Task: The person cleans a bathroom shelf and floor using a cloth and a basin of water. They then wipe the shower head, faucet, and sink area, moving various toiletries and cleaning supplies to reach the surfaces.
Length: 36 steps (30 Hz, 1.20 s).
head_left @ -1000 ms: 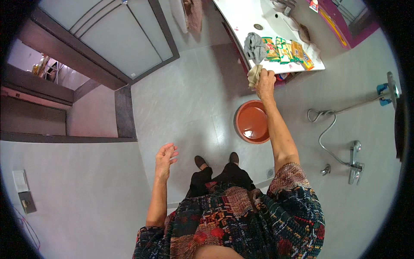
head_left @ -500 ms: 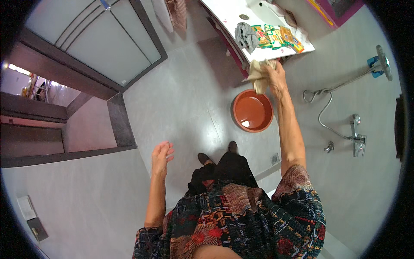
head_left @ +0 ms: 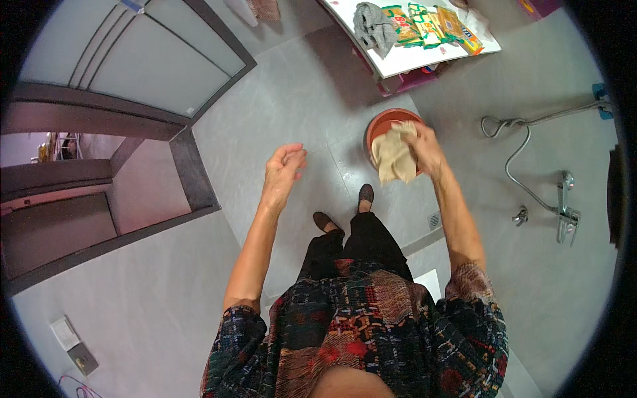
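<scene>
A crumpled beige cloth hangs from my right hand, whose fingers are closed on its upper right part. Below the cloth stands a round reddish-brown basin on the floor, partly hidden by the cloth and hand. What lies in the basin cannot be made out. My left hand is in the air to the left of the basin, empty, with its fingers apart and slightly curled.
On the white washbasin counter lie a grey towel and several green and yellow packets. A shower hose and a mixer tap are on the right wall. A frosted-glass door stands at the upper left.
My right hand has brought the cloth from the counter's edge down over the basin. My left hand has moved up and to the right.
</scene>
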Tool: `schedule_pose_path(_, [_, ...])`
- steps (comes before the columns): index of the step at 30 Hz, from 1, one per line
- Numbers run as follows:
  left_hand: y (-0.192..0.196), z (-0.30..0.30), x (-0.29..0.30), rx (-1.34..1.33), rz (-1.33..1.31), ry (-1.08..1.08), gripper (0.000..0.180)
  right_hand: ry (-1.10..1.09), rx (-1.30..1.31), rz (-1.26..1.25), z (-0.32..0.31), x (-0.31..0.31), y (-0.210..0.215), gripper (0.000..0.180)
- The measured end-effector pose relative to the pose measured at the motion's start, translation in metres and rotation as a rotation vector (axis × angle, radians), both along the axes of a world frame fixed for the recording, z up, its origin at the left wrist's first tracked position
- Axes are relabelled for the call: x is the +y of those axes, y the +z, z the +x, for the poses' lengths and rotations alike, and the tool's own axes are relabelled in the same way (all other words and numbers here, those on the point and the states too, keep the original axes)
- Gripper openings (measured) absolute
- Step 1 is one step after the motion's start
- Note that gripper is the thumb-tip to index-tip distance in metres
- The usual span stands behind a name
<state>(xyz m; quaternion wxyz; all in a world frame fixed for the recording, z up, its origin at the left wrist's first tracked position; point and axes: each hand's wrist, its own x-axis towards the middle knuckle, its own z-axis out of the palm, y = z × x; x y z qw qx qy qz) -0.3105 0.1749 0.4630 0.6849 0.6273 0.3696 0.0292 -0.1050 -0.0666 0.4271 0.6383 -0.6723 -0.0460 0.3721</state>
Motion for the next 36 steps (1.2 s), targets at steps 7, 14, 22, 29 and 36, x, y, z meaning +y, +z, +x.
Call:
schedule_pose_path(7, [0.008, 0.14, -0.004, -0.258, 0.369, -0.063, 0.039, -0.134, 0.291, 0.017, -0.054, -0.055, -0.011, 0.018])
schedule_pose_path(14, [0.028, 0.298, -0.025, -0.193, 0.83, 0.012, 0.063, -0.112, 0.292, 0.028, -0.049, -0.088, -0.002, 0.016])
schedule_pose_path(22, [-0.026, 0.317, -0.018, -0.087, 1.018, -0.008, 0.063, -0.159, 0.286, 0.065, -0.018, -0.118, -0.003, 0.016])
schedule_pose_path(29, [-0.029, 0.257, -0.057, -0.231, 1.179, -0.063, 0.056, -0.474, 0.262, 0.022, 0.064, -0.135, 0.021, 0.024])
schedule_pose_path(36, [-0.008, 0.249, -0.071, -0.133, 1.076, -0.188, 0.05, -0.538, 0.139, 0.326, 0.174, -0.143, 0.036, 0.034])
